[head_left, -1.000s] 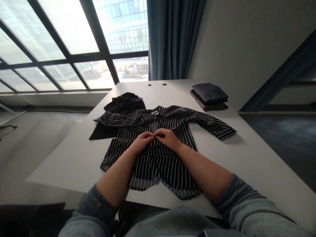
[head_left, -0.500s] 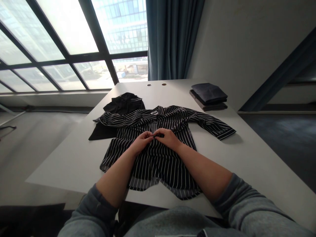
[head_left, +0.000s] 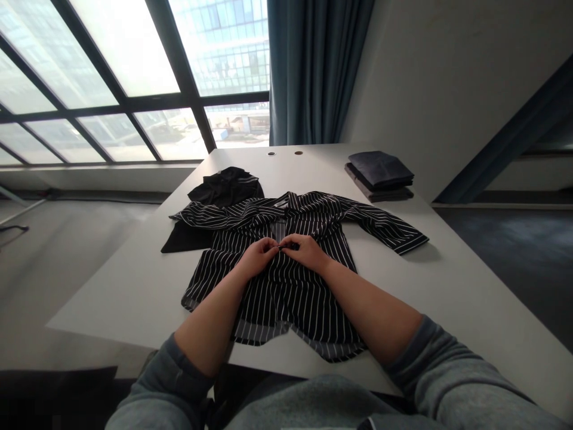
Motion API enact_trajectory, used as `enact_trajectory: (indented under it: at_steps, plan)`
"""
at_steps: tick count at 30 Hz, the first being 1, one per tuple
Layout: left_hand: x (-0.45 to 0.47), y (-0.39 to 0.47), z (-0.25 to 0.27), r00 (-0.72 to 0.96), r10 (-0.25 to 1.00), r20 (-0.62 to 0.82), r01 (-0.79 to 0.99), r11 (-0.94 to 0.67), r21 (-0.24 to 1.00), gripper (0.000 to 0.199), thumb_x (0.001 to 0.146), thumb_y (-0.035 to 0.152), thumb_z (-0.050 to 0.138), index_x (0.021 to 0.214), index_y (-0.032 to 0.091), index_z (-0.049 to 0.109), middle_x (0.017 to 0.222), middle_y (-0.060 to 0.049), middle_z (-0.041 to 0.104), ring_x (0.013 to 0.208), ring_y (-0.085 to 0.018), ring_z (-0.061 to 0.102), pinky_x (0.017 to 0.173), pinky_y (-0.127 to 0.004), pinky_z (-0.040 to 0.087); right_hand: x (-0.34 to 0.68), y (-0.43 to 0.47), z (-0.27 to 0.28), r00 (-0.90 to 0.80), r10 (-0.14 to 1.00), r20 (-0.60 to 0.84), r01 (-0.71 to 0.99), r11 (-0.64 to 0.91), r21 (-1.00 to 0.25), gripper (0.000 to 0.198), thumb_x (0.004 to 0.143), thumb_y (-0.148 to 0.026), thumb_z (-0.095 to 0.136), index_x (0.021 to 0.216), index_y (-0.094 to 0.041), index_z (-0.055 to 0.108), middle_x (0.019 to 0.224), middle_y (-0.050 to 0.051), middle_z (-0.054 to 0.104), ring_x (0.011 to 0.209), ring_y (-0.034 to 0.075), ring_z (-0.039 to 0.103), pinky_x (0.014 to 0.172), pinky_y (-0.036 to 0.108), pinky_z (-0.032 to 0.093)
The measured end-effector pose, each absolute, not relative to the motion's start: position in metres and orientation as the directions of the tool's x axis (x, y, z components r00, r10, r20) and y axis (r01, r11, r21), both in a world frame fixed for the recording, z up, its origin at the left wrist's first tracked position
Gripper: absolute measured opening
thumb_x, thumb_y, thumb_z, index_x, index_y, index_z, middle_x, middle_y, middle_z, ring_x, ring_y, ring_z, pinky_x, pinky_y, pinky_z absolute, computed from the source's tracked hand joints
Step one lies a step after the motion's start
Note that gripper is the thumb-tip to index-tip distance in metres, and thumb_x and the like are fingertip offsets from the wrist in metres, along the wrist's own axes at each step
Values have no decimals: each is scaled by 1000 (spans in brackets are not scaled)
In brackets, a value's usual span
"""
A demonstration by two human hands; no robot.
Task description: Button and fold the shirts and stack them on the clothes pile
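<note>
A black shirt with white stripes (head_left: 313, 304) lies spread front up, its collar toward the far side and its hem toward me. One sleeve stretches out to the right, the other to the left over dark cloth. At the middle of the shirt front, my left hand (head_left: 259, 255) pinches the edge of the fabric. My right hand (head_left: 307, 251) pinches the same front edge right beside it, the fingertips of both hands almost meeting. Above them the neckline is parted. Whether a button sits between the fingers is too small to tell.
The white table (head_left: 120, 298) carries everything. Crumpled black clothing (head_left: 226, 188) lies at the far left, with a flat black piece (head_left: 185, 239) partly under the shirt. Folded dark garments (head_left: 380, 170) are stacked at the far right. A blue curtain (head_left: 316, 71) hangs behind.
Both hands stay at the same spot on the shirt front, with at most a slight shift of the fingers. The view has moved very slightly.
</note>
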State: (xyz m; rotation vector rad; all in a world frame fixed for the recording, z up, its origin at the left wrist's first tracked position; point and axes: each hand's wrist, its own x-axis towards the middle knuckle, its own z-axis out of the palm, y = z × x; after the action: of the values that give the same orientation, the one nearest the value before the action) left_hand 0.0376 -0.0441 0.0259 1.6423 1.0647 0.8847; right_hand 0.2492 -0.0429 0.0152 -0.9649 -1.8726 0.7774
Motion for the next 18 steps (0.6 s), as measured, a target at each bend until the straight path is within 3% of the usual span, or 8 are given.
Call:
enact_trajectory:
  at_steps: [6, 18]
  plan:
    - [35, -46, 29, 384, 918, 97, 342, -239, 909, 18, 87, 38, 67, 88, 20, 68, 87, -2, 70, 82, -19, 62, 80, -31, 46, 249, -45, 17, -359, 848, 389, 242, 487, -839, 17, 85, -23, 70, 100, -21, 78, 96, 2, 76, 92, 17, 71, 89, 33, 56]
    - [41, -46, 28, 320, 948, 2, 275, -95, 957, 21, 81, 40, 70, 82, 19, 67, 78, -1, 67, 75, -18, 59, 75, -30, 46, 249, -42, 15, -385, 865, 322, 197, 418, -887, 19, 84, -28, 74, 100, -20, 79, 97, 4, 77, 92, 18, 72, 89, 33, 58]
